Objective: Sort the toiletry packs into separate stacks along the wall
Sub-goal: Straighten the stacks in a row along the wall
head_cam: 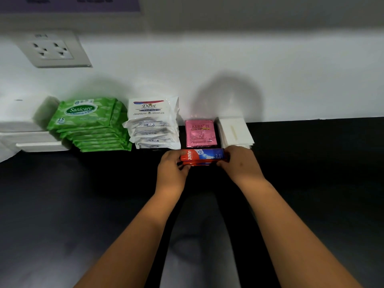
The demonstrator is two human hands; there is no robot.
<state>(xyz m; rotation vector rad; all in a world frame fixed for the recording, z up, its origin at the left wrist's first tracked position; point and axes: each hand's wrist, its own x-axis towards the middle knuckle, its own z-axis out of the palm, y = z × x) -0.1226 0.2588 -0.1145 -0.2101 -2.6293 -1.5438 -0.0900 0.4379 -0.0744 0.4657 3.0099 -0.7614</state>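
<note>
- The left hand (171, 165) grips the left end of the toothpaste boxes (202, 157), fingers curled round it.
- The right hand (239, 162) grips the right end, fingers curled over the top.
- The boxes are red and blue, at least two stacked, lying crosswise on the black counter (62, 194), just at 6 o'clock of the pink sachets (200, 133).
- Along the white wall (207, 69), from 9 o'clock to 3 o'clock: white boxes (37, 138), a green wipes stack (91, 125), a white Dove stack (152, 123), the pink sachets, then a white sachet stack (234, 132).
- The green and Dove stacks sit touching or nearly so; the pink and white sachets stand just beside each other.
- The right hand's fingertips reach the near edge of the white sachet stack; whether they touch it I cannot tell.
- A socket (52, 48) is on the wall at 11 o'clock.
</note>
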